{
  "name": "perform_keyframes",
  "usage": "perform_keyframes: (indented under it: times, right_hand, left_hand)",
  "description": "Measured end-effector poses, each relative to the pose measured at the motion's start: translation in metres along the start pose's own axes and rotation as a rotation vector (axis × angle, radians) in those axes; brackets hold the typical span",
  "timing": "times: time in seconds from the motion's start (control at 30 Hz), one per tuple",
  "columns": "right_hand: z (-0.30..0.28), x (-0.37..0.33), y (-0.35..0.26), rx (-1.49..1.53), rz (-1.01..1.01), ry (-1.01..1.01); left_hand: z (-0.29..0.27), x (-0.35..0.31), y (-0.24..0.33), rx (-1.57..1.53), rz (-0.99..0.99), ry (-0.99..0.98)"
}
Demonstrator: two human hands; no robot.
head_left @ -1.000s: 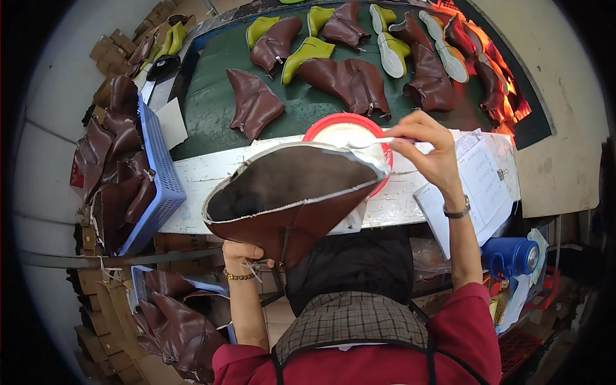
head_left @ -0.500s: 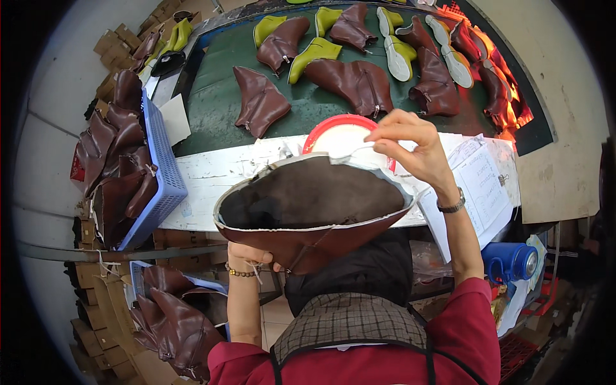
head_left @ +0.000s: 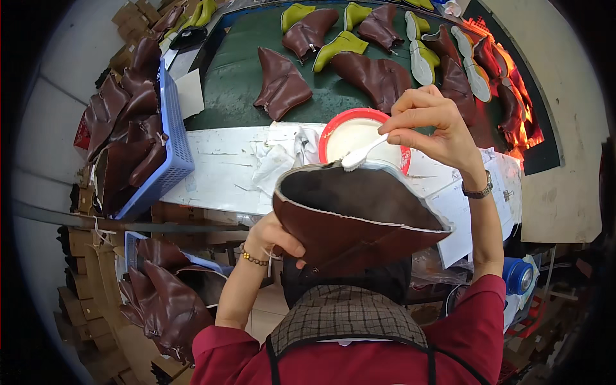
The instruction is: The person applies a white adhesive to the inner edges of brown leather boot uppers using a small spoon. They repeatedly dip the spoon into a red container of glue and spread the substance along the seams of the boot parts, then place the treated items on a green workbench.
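Note:
A brown leather boot upper (head_left: 346, 221) hangs in front of me, its wide opening tilted up and its dark lining showing. My left hand (head_left: 276, 239) grips it from the lower left, thumb on the leather. Pinched in my right hand (head_left: 428, 125) is a small white brush (head_left: 367, 151), toothbrush-like, whose head touches the far edge of the opening. Just beyond stands a red-rimmed bowl (head_left: 326, 131) of creamy white liquid, partly covered by the brush, my right hand and the boot upper.
Brown boots and lime-green shoe forms lie on the green table (head_left: 231, 83). A blue basket (head_left: 176, 151) heaped with uppers stands left, another load below it. Crumpled white cloth (head_left: 273, 168) lies by the bowl; papers and a blue flask (head_left: 515, 274) are right. An orange glow lights the far right.
The boot upper has shifted right and turned slightly in my left hand. The brush is now plainly visible, its head still at the far edge. The view has shifted a little.

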State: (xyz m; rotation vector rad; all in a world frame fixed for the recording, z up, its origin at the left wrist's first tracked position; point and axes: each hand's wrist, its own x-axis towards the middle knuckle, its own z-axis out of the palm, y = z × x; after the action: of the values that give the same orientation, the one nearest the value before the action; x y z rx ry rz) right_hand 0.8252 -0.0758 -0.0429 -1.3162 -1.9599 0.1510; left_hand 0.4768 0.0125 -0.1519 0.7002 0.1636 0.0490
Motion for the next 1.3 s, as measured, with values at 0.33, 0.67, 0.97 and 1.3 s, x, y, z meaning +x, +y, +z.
perform_keyframes:
  times: [0.33,0.67,0.97,1.3]
  right_hand:
    - [0.035,0.038,-0.008,0.125,-0.193,-0.06]
    - [0.043,-0.033,0.018,0.306,0.164,0.201]
    - [0.052,-0.075,0.022,0.315,0.343,0.279]
    - [0.048,-0.053,0.007,0.241,0.23,0.223]
  left_hand:
    - [0.0,0.013,-0.017,-0.088,-0.05,-0.092]
    - [-0.039,-0.028,-0.001,0.057,0.406,0.11]
    - [-0.057,-0.051,0.024,0.123,0.56,0.199]
    - [-0.059,-0.053,0.016,0.137,0.467,0.046]
